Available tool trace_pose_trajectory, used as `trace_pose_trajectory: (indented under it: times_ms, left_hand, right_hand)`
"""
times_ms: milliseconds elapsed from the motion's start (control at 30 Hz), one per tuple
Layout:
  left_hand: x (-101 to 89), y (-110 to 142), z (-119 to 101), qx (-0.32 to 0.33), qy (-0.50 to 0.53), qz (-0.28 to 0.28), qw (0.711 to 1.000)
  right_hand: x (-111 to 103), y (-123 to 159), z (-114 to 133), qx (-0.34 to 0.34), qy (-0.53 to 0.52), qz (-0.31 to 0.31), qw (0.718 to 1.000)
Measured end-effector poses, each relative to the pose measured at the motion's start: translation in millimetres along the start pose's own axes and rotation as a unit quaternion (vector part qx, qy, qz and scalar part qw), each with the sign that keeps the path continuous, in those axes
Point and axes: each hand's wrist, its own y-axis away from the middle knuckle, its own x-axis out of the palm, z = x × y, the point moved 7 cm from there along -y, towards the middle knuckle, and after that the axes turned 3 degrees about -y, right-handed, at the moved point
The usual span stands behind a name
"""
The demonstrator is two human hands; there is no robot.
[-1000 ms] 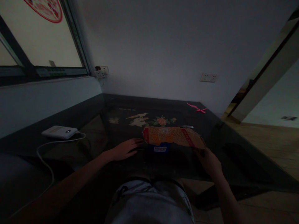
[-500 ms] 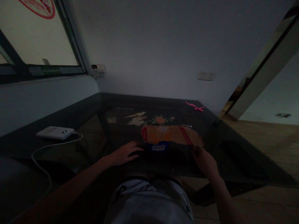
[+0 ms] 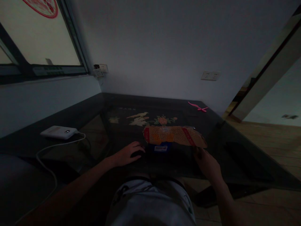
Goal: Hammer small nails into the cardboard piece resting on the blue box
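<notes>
A flat tan package (image 3: 176, 135) with a dotted pattern and red bands lies on the dark table in front of me. A blue piece with a white label (image 3: 161, 148) shows at its lower left edge. My left hand (image 3: 129, 153) rests on the tabletop just left of the package, fingers apart and holding nothing. At the lower right corner of the package, my right hand (image 3: 208, 163) has its fingers curled in a pinch on the edge. Deep shadow partly hides those fingertips.
On the left lies a white power bank (image 3: 58, 132) with a white cable (image 3: 49, 169) running toward me. A pink ribbon (image 3: 198, 107) is at the far right. A dark flat object (image 3: 246, 160) lies to the right. Behind the table (image 3: 150, 100) stands a wall with sockets.
The whole view has shifted slightly. The fingers of my left hand look a little more bent; the package and my right hand stay in place.
</notes>
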Motion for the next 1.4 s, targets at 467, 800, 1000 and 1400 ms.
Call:
trace_pose_trajectory:
  times_ms: [467, 800, 1000, 1400]
  left_hand:
    - [-47.4, 48.3, 58.4, -0.191, -0.048, -0.204, 0.959]
    - [-28.9, 40.7, 49.4, -0.216, -0.068, -0.157, 0.961]
    - [-26.0, 40.0, 51.3, -0.224, -0.084, -0.156, 0.958]
    - [-25.8, 43.9, 47.7, -0.214, -0.071, -0.167, 0.96]
  right_hand:
    - [2.5, -1.0, -3.6, 0.001, -0.01, -0.007, 1.0]
    - [7.7, -4.6, -7.4, -0.002, -0.014, -0.008, 1.0]
    - [7.9, -4.7, -7.5, -0.004, -0.019, -0.008, 1.0]
    - [6.2, -3.3, -5.9, 0.003, -0.019, -0.01, 1.0]
